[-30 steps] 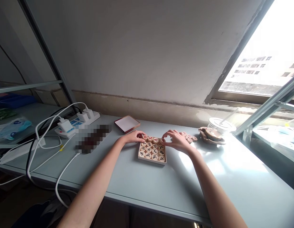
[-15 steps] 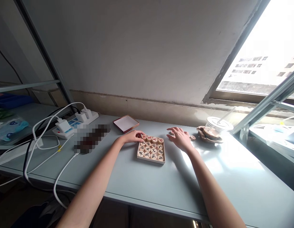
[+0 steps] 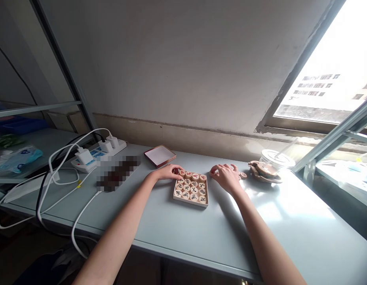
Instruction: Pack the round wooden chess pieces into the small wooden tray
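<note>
Risk of scattering pieces [image 3: 243,175] right of box [image 3: 190,202]
Holding box's far-left corner in left hand [image 3: 168,172], with right hand [image 3: 226,178] curled over pieces, grip unclear; could bump others, given tight spacing

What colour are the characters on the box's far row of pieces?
Red on the far row of pieces; the head view shows it best.

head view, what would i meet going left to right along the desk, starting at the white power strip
White power strip → red-edged shallow box → tray of round pieces → right hand → clear plastic cup
</note>
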The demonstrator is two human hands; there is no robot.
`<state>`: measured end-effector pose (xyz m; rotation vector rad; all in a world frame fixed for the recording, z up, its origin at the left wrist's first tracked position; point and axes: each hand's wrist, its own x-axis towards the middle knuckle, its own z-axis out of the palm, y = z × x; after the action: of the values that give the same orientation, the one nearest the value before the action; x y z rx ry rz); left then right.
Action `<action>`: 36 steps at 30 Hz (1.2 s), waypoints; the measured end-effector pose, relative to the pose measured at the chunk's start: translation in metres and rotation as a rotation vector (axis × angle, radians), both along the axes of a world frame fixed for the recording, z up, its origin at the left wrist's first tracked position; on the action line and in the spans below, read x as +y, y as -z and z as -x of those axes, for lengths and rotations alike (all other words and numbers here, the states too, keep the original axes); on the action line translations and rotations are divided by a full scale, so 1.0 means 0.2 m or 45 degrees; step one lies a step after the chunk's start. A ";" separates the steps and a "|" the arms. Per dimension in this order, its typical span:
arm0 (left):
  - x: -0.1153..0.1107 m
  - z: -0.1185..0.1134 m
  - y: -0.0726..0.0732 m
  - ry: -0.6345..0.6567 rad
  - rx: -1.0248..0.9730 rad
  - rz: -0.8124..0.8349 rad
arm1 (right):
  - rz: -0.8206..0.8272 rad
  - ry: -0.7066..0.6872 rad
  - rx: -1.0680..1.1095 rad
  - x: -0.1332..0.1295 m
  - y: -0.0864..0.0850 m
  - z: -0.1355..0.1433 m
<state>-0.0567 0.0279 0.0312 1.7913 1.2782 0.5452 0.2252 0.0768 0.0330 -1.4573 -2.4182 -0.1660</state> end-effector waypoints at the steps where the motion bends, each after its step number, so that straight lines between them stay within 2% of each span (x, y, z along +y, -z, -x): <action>1: 0.00 0.00 0.00 -0.006 0.005 0.004 | 0.000 -0.005 0.025 0.00 -0.01 0.00; 5: 0.00 0.00 -0.01 -0.017 0.023 0.034 | 0.074 -0.090 0.310 -0.04 -0.07 0.04; 8: 0.00 0.00 -0.01 -0.014 0.037 0.011 | 0.276 -0.387 0.528 -0.11 -0.11 0.13; 11: 0.00 0.01 -0.01 0.000 0.048 -0.013 | 0.402 -0.606 0.525 -0.21 -0.10 0.24; 16: 0.00 0.02 -0.02 0.058 0.061 0.030 | 0.304 -0.578 0.378 -0.30 -0.05 0.37; 21: 0.00 0.02 -0.03 0.074 0.053 0.057 | 0.224 -0.559 0.277 -0.32 -0.02 0.38; 27: 0.00 0.01 -0.02 0.041 0.087 0.020 | 0.358 -0.617 0.418 -0.28 -0.04 0.35; 29: 0.00 0.01 -0.02 0.022 0.086 0.016 | 0.321 -0.569 0.391 -0.25 -0.06 0.31; 31: -0.01 0.00 -0.03 0.009 0.067 0.033 | 0.184 -0.424 0.280 -0.20 -0.08 0.24; 34: -0.02 0.00 -0.04 -0.004 0.032 0.073 | 0.027 -0.012 0.041 -0.12 -0.08 0.12; 36: -0.02 0.00 -0.04 -0.002 0.025 0.080 | 0.077 0.198 -0.075 -0.07 -0.07 0.04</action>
<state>-0.0568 0.0237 0.0394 1.7478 1.2966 0.4837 0.2168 0.0621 0.0477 -1.6909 -2.3738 -0.1744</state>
